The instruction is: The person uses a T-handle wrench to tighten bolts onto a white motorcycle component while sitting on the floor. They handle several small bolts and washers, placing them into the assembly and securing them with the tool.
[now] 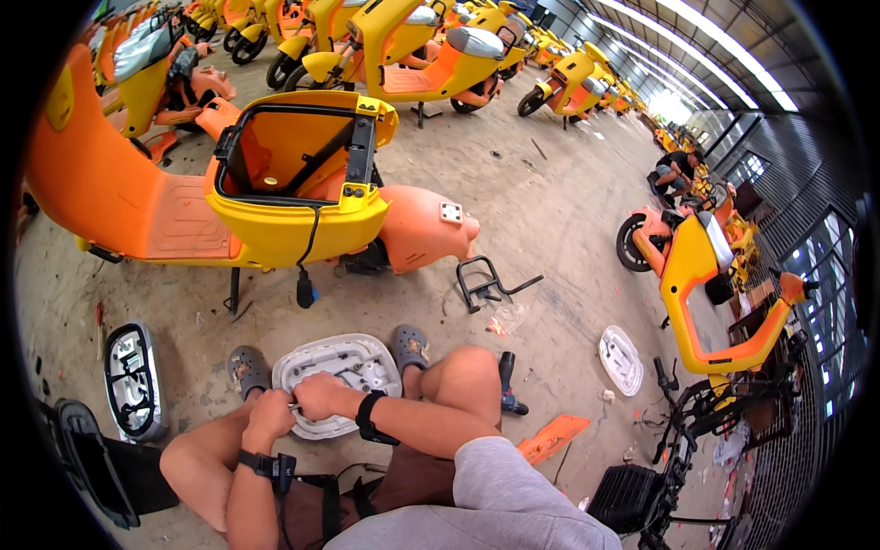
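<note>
Yellow scooters (378, 46), loose orange panel (553, 438)

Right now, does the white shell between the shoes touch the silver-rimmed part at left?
Apart: head view shows floor between white shell and silver-rimmed part.

The ribbed, oval, white plastic shell (378, 359) carries grey shadows in its recesses. The perforated rubber clogs (411, 346) are grey with dark dots; the short-sleeved cloth shirt (486, 495) is plain light grey, the cloth shorts (408, 477) brown, and the wrist straps (368, 417) black. The large plastic-bodied scooter (293, 227) pairs a glossy yellow body with an orange footboard, front and tail; its open box has a black rim. The long padded seat (156, 385) shows silver edging around a black-and-white underside. The flat plastic panel (555, 438) is orange, the bent metal rack (472, 291) black, the concrete floor (568, 339) dusty tan.
</note>
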Motion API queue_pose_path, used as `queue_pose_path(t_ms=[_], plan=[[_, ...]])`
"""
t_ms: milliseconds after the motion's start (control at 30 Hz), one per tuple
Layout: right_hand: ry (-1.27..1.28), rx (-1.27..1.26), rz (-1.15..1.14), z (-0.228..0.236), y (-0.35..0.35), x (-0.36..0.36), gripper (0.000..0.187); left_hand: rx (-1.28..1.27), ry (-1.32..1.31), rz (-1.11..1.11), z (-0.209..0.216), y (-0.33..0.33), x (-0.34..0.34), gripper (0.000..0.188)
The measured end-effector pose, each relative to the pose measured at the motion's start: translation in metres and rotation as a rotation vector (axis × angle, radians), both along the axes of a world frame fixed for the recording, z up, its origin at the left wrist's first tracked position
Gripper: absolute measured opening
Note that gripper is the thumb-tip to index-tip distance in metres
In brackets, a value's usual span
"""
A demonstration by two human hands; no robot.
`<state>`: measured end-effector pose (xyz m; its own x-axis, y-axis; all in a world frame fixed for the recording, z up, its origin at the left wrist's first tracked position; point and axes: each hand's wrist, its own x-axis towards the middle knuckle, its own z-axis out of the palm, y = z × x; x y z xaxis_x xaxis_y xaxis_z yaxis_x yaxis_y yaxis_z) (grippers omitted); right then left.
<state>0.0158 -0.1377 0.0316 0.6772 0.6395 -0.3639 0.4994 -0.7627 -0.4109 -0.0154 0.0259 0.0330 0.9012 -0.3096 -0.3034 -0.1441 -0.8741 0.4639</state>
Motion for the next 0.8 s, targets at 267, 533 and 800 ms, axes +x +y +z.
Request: queue_pose_path(t_ms=[267,533,800], plan=[[-0.016,0.001,-0.01,-0.001,0.002,-0.001,0.022,-0.026,-0.025,-0.002,-0.002,0.002,-0.001,0.026],[-0.02,0.024,-0.018,-0.008,0.002,0.0,0.022,-0.055,-0.024,0.048,-0.001,0.0,-0.001,0.02],[0.014,-0.03,0.01,-0.01,0.01,0.008,0.026,-0.026,-0.071,0.072,-0.009,0.014,-0.004,0.018]])
